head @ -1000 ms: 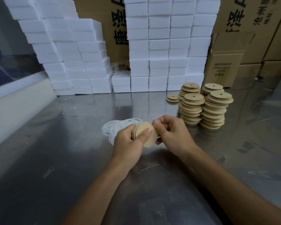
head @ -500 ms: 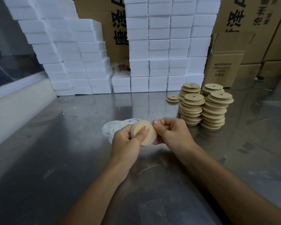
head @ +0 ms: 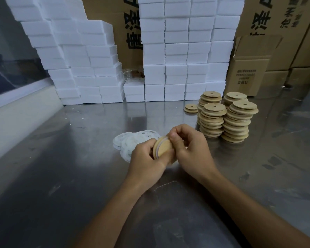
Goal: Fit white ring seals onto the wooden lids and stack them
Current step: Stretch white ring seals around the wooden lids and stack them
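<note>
A brushed steel counter (head: 64, 172), scuffed and softly reflective, carries stacks of pale, matt wooden lids (head: 229, 119) with a smooth sanded look. One wooden lid (head: 162, 149) has a thin, milky-white ring seal (head: 157, 153) of rubbery appearance round its edge. Loose white ring seals (head: 132, 140) lie semi-translucent and smooth. Behind stand matt white foam blocks (head: 175, 51) and dull brown cardboard boxes (head: 247, 76).
</note>
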Demonstrator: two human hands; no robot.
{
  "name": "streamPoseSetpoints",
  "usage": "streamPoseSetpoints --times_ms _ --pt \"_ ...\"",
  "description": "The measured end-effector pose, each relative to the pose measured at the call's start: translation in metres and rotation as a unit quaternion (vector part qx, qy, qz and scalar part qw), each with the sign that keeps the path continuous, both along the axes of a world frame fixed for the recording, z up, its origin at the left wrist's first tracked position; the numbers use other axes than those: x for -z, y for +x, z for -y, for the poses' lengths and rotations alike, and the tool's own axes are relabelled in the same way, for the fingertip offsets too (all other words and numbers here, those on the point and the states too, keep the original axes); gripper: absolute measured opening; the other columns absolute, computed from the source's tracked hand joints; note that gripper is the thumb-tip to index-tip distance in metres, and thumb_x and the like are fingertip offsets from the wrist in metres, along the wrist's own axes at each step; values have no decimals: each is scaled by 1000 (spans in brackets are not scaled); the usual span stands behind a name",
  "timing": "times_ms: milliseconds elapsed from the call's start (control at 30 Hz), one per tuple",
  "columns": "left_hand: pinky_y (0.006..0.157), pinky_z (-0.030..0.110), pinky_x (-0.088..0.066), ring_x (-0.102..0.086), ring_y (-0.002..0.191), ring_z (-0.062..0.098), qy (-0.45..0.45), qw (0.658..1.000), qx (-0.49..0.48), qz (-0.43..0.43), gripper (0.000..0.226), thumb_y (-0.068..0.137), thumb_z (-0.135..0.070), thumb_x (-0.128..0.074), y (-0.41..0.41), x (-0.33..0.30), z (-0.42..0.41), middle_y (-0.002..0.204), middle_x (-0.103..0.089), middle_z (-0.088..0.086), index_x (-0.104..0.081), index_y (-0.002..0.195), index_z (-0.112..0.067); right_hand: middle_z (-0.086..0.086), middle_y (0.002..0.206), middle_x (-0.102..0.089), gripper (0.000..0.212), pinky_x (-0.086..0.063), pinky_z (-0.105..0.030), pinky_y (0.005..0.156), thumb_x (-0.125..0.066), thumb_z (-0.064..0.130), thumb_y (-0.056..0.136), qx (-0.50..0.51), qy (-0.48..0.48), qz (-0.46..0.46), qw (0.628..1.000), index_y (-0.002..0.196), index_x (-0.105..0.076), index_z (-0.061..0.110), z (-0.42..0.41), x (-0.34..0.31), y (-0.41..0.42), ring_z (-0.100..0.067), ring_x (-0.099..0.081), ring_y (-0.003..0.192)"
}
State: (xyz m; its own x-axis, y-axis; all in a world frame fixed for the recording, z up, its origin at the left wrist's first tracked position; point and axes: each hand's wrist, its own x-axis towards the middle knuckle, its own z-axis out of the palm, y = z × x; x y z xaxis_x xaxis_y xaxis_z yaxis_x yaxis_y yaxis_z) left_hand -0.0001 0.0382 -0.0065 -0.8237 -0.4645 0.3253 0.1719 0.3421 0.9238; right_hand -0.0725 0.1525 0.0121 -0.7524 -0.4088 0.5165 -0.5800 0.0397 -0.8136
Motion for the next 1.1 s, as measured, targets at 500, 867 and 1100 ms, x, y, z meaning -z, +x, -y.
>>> streamPoseSetpoints --times_ms 500,867,1100 --pt "69 28 -55 -69 78 17 12 999 -33 -14 4 84 -21 -76 -2 1 5 81 -74 0 -72 86 -21 -12 73 -72 24 -58 -34 65 -66 20 92 -28 -25 111 993 82 -68 -2 -2 0 -11 -20 -67 66" --pt "67 23 -52 -68 74 9 63 997 -32 -37 7 86 -19 -74 -4 1 7 80 -75 -4 -74 93 -18 -20 76 -66 26 -56 -31 70 -61 18 96 -85 -84 240 963 84 -66 -4 0 3 -7 -24 -62 73" --pt "40 5 -32 -47 38 -2 109 993 -35 -38 6 86 -19 -73 -5 0 9 50 -57 -17 -73 91 -16 -10 76 -69 21 -53 -23 62 -62 14 95 -81 -66 220 970 89 -66 -6 2 5 -6 -14 -64 71"
